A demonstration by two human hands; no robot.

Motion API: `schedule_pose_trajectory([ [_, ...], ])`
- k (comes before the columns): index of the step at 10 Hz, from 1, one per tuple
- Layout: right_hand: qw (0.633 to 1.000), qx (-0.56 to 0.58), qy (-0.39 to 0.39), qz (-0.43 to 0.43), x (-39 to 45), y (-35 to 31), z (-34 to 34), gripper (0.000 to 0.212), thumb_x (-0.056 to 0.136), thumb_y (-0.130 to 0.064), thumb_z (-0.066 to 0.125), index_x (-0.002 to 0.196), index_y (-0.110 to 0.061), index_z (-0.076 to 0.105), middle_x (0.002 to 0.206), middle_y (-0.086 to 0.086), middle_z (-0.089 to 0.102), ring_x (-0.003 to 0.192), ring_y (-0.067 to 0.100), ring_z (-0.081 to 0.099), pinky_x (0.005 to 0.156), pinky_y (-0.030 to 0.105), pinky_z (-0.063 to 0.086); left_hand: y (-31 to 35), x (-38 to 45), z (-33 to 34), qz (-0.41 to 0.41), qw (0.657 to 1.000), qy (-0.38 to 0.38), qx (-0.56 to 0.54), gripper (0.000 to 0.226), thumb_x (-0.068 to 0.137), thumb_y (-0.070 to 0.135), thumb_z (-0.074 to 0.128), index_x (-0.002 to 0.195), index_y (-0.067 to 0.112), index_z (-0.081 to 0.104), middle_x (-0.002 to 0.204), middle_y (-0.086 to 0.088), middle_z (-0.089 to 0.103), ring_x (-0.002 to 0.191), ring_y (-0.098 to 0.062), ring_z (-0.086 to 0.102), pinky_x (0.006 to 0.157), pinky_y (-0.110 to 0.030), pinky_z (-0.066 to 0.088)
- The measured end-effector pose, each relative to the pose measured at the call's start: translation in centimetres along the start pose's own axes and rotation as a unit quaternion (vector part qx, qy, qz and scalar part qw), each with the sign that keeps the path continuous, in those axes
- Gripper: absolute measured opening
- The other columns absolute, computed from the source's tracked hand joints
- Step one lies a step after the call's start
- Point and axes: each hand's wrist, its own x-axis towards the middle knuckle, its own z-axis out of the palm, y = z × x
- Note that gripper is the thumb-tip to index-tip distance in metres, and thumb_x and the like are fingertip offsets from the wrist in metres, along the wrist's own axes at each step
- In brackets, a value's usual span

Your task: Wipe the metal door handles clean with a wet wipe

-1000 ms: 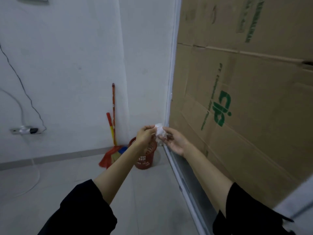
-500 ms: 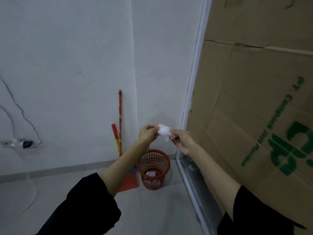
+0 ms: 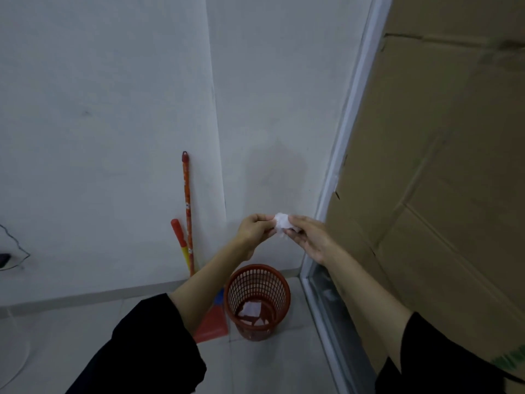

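Small white wet wipe, all scrunched up into a crumpled wad, not spread flat at all. Held up in the air at about chest level, pinched from both sides between left hand and right hand. Sits right above the open mouth of the red mesh bin, in front of the white wall.

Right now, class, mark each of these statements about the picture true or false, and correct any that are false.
1. Both hands hold the wet wipe. True: left hand, right hand.
2. The red basket is empty. False: white scraps lie inside.
3. A broom leans against the wall. True.
4. The wipe is pressed on a door handle. False: no handle shows; it is held in the air.
5. Cardboard covers the right side. True.
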Motion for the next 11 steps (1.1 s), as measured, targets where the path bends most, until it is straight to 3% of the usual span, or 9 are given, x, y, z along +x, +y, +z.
schedule_pose_trajectory([
  [1, 1.0, -0.015, -0.01, 0.018, 4.5, 1.4, 0.0, 0.009, 0.089, 0.0, 0.059, 0.097, 0.005, 0.061, 0.094, 0.015, 0.064, 0.083, 0.019, 0.066, 0.069, 0.019, 0.058, -2.1, 3.8, -1.1, -0.013, 1.0, 0.017, 0.003, 0.009, 0.09, -0.002, 0.054, 0.099, -0.001, 0.056, 0.086, -0.01, 0.06, 0.076, -0.015, 0.061, 0.068, -0.017, 0.055],
  [2, 0.999, -0.007, -0.004, 0.039, 8.4, 4.6, -0.5, 0.007, 0.088, 0.006, 0.057, 0.082, 0.002, 0.059, 0.082, 0.014, 0.063, 0.07, 0.016, 0.067, 0.062, 0.016, 0.056, -5.5, 7.4, -2.2, -0.023, 0.999, 0.042, 0.014, 0.011, 0.088, -0.006, 0.055, 0.088, 0.005, 0.056, 0.082, -0.008, 0.061, 0.074, -0.015, 0.061, 0.068, -0.017, 0.055],
  [3, 0.998, 0.0, 0.025, 0.056, 12.3, 9.8, -2.2, 0.015, 0.087, 0.008, 0.057, 0.075, 0.0, 0.056, 0.083, 0.014, 0.061, 0.077, 0.02, 0.063, 0.061, 0.017, 0.057, -11.0, 10.8, -3.5, -0.048, 0.996, 0.064, 0.047, 0.016, 0.087, -0.006, 0.056, 0.081, 0.009, 0.055, 0.072, -0.006, 0.057, 0.062, -0.011, 0.058, 0.058, -0.016, 0.053],
  [5, 0.99, -0.029, 0.095, 0.099, 19.6, 20.8, -6.7, 0.017, 0.089, 0.004, 0.057, 0.076, -0.005, 0.053, 0.081, 0.01, 0.059, 0.071, 0.016, 0.062, 0.053, 0.016, 0.056, -22.7, 17.3, -6.5, -0.112, 0.989, 0.076, 0.062, 0.007, 0.09, 0.005, 0.056, 0.088, 0.011, 0.059, 0.069, -0.006, 0.057, 0.058, -0.014, 0.051, 0.05, -0.022, 0.046],
  [6, 0.983, -0.088, 0.096, 0.127, 22.7, 27.2, -9.4, 0.005, 0.092, -0.003, 0.056, 0.09, -0.008, 0.058, 0.078, 0.005, 0.063, 0.051, 0.008, 0.066, 0.057, 0.02, 0.054, -29.9, 19.9, -8.3, -0.129, 0.985, 0.079, 0.081, 0.015, 0.093, 0.007, 0.053, 0.107, 0.004, 0.059, 0.079, -0.02, 0.061, 0.058, -0.018, 0.051, 0.047, -0.025, 0.044],
  [7, 0.974, -0.147, 0.082, 0.151, 25.8, 33.3, -11.9, 0.028, 0.092, -0.014, 0.056, 0.119, -0.009, 0.058, 0.088, -0.002, 0.063, 0.077, 0.011, 0.065, 0.082, 0.033, 0.053, -36.3, 21.4, -9.9, -0.155, 0.979, 0.101, 0.086, 0.027, 0.096, 0.014, 0.049, 0.12, 0.003, 0.057, 0.096, -0.023, 0.064, 0.067, -0.022, 0.059, 0.057, -0.031, 0.051],
  [8, 0.965, -0.173, 0.057, 0.187, 27.7, 37.4, -13.6, 0.045, 0.094, -0.023, 0.051, 0.137, -0.016, 0.042, 0.121, -0.001, 0.056, 0.113, 0.021, 0.051, 0.098, 0.042, 0.044, -40.9, 22.5, -11.2, -0.174, 0.976, 0.114, 0.061, 0.027, 0.098, 0.015, 0.046, 0.121, 0.003, 0.055, 0.071, -0.001, 0.05, 0.059, -0.01, 0.046, 0.054, -0.021, 0.04],
  [9, 0.965, -0.159, 0.053, 0.201, 28.6, 38.8, -14.7, 0.041, 0.098, -0.026, 0.049, 0.138, -0.017, 0.044, 0.145, 0.006, 0.04, 0.128, 0.028, 0.045, 0.097, 0.044, 0.046, -42.6, 22.5, -12.0, -0.17, 0.978, 0.11, 0.051, 0.026, 0.098, 0.016, 0.047, 0.118, 0.003, 0.056, 0.072, -0.002, 0.05, 0.062, -0.012, 0.046, 0.059, -0.024, 0.04],
  [11, 0.977, -0.139, 0.051, 0.153, 27.1, 35.6, -13.4, 0.03, 0.096, -0.019, 0.052, 0.126, -0.015, 0.055, 0.127, 0.006, 0.057, 0.107, 0.024, 0.06, 0.083, 0.034, 0.053, -39.5, 21.5, -11.1, -0.126, 0.985, 0.109, 0.052, 0.024, 0.098, 0.015, 0.046, 0.117, 0.008, 0.059, 0.077, 0.001, 0.054, 0.065, -0.01, 0.049, 0.06, -0.022, 0.043],
])
